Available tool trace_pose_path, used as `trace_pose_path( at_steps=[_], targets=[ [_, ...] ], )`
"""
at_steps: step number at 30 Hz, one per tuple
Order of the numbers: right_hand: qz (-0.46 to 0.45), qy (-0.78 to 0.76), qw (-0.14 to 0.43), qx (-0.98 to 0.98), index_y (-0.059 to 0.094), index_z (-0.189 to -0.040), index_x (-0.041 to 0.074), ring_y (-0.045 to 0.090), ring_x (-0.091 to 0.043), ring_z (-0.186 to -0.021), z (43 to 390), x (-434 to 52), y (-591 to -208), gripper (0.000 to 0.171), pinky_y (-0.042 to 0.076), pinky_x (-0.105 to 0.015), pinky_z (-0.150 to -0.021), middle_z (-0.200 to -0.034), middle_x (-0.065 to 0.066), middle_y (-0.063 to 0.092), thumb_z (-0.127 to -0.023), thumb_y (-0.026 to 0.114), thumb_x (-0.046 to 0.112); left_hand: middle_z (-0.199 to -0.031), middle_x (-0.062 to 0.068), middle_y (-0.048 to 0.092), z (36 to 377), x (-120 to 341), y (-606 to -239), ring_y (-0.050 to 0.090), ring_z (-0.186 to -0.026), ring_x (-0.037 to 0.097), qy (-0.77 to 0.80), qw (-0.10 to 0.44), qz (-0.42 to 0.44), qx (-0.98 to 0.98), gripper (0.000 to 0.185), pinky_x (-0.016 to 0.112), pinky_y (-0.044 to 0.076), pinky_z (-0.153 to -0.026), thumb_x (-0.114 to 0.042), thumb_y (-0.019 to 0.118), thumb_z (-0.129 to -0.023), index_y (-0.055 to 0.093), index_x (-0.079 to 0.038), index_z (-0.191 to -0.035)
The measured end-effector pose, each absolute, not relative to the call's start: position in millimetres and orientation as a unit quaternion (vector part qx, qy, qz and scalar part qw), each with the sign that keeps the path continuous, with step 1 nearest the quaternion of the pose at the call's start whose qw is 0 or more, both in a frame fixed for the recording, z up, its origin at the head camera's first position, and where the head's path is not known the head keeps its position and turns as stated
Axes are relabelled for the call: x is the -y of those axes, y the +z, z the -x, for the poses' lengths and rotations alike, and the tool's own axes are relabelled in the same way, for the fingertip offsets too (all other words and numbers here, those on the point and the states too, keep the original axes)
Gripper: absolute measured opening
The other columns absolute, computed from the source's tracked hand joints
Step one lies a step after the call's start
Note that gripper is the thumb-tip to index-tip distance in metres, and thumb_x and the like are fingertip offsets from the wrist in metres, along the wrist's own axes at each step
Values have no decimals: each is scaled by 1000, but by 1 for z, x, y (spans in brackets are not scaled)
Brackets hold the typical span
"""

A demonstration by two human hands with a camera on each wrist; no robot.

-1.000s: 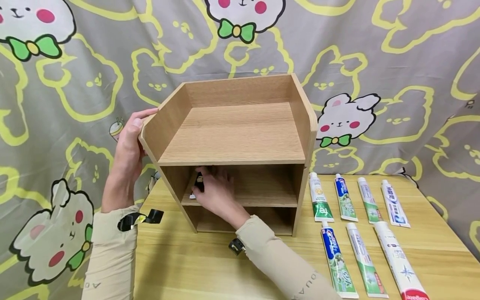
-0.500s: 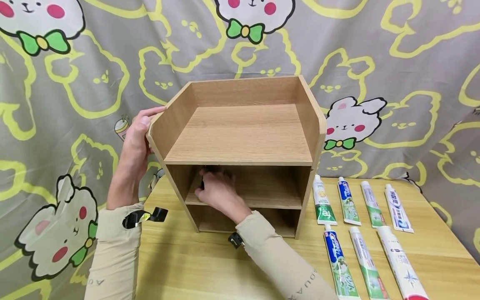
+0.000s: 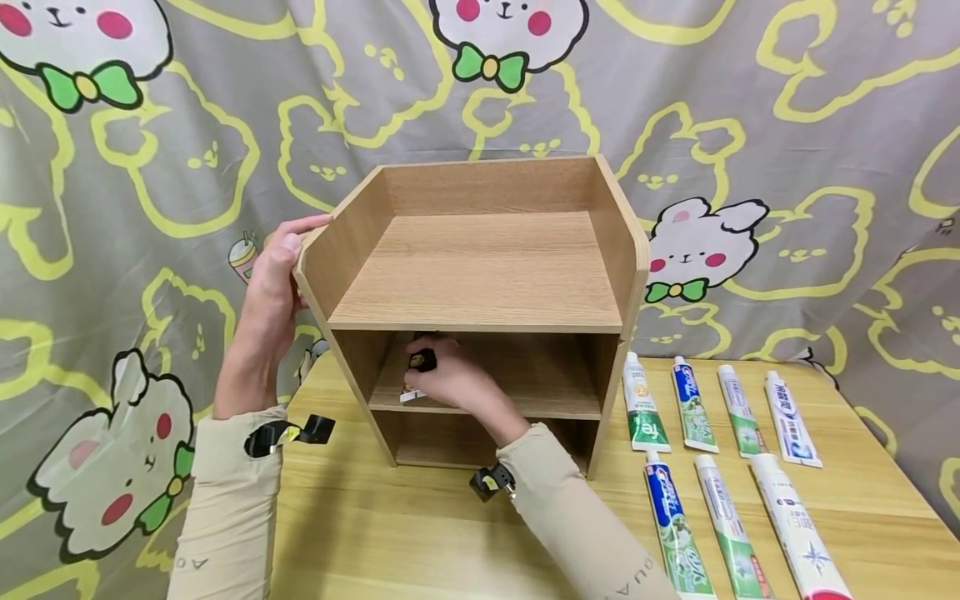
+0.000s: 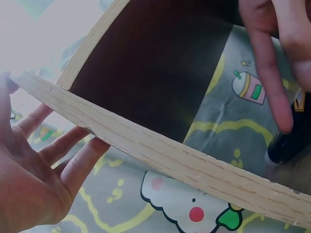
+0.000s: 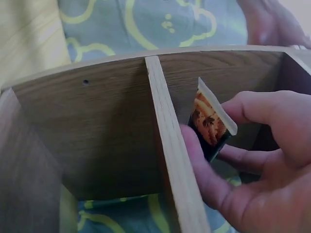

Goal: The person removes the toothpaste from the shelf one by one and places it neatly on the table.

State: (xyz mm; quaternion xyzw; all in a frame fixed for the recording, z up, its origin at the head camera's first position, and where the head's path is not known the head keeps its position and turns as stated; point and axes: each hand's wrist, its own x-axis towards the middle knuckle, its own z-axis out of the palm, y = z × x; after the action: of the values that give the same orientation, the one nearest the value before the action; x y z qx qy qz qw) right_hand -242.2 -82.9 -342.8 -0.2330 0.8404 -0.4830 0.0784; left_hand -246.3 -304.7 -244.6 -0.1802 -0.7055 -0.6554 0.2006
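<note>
A small wooden desktop shelf (image 3: 472,267) stands on the table, with a raised rim on top and two compartments beneath. My left hand (image 3: 272,292) grips the upper edge of its left side panel, thumb in front and fingers behind. Inside the upper compartment, near the left wall, my right hand (image 3: 461,379) pinches a black toothpaste tube (image 3: 422,360). In the right wrist view the tube (image 5: 210,119) shows a white crimped end and an orange-brown picture, between thumb and fingers. It stands with that end toward the compartment's front. Its far end is hidden there.
Several toothpaste tubes (image 3: 690,404) lie in two rows on the wooden table (image 3: 360,533), right of the shelf. A grey patterned curtain (image 3: 375,83) hangs close behind. The middle board (image 5: 167,131) separates the two compartments.
My right hand has shifted a little right inside the upper compartment and turned, so the tube and its white end show again. My left hand keeps its grip on the side panel.
</note>
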Motion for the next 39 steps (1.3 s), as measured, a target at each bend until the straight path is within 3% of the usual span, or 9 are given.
trace_pose_path(
  at_steps=[3, 5, 7, 10, 13, 20, 26, 39],
  targets=[
    [227, -551, 124, -793, 59, -143, 6, 48, -9, -60, 243, 78, -347, 53, 43, -23, -57, -87, -4, 63, -90, 65, 7, -132, 14, 49, 246, 305, -244, 55, -99, 31, -656, 198, 181, 705, 51, 32, 52, -65, -44, 49, -99, 60, -17, -141],
    [216, -595, 154, -759, 55, -146, 3, 55, -11, -62, 242, 76, -349, 56, 49, -23, -58, -83, -6, 62, -91, 64, 3, -132, 14, 50, 246, 306, -244, 55, -98, 31, -657, 197, 181, 704, 51, 31, 52, -65, -44, 49, -99, 60, -17, -141],
    [205, -628, 171, -731, 53, -147, 2, 64, -14, -73, 241, 74, -351, 58, 57, -26, -67, -95, -9, 65, -90, 65, 0, -131, 15, 51, 246, 307, -244, 56, -98, 31, -659, 197, 181, 703, 51, 31, 52, -64, -43, 49, -99, 60, -17, -141],
    [192, -654, 180, -709, 53, -147, 2, 70, -21, -87, 239, 72, -352, 58, 60, -31, -80, -114, -18, 64, -91, 66, 0, -129, 15, 52, 246, 308, -244, 56, -97, 31, -661, 198, 178, 702, 50, 31, 51, -63, -42, 49, -99, 61, -17, -140],
    [188, -660, 172, -706, 55, -147, 6, 70, -21, -87, 235, 71, -354, 57, 60, -32, -80, -123, -21, 62, -91, 67, 1, -130, 15, 51, 245, 308, -244, 55, -98, 31, -659, 198, 176, 704, 50, 31, 50, -64, -41, 49, -98, 61, -17, -140],
    [210, -663, 123, -708, 58, -146, 12, 60, -14, -80, 229, 68, -364, 60, 54, -26, -68, -108, -14, 60, -88, 68, 0, -132, 14, 50, 244, 309, -245, 54, -102, 32, -656, 199, 172, 707, 50, 33, 51, -67, -42, 48, -98, 61, -17, -140],
    [222, -666, 90, -706, 62, -142, 12, 60, -15, -88, 221, 64, -370, 59, 51, -25, -69, -112, -13, 57, -86, 70, -2, -133, 14, 50, 244, 308, -246, 55, -102, 32, -657, 196, 173, 707, 51, 33, 52, -66, -44, 49, -98, 61, -17, -140],
    [233, -711, 91, -658, 64, -140, 15, 65, -15, -89, 201, 54, -371, 61, 50, -24, -66, -121, -13, 55, -85, 67, -8, -131, 14, 51, 246, 305, -243, 55, -97, 31, -663, 199, 174, 701, 50, 31, 49, -61, -43, 50, -98, 62, -17, -139]
  ],
)
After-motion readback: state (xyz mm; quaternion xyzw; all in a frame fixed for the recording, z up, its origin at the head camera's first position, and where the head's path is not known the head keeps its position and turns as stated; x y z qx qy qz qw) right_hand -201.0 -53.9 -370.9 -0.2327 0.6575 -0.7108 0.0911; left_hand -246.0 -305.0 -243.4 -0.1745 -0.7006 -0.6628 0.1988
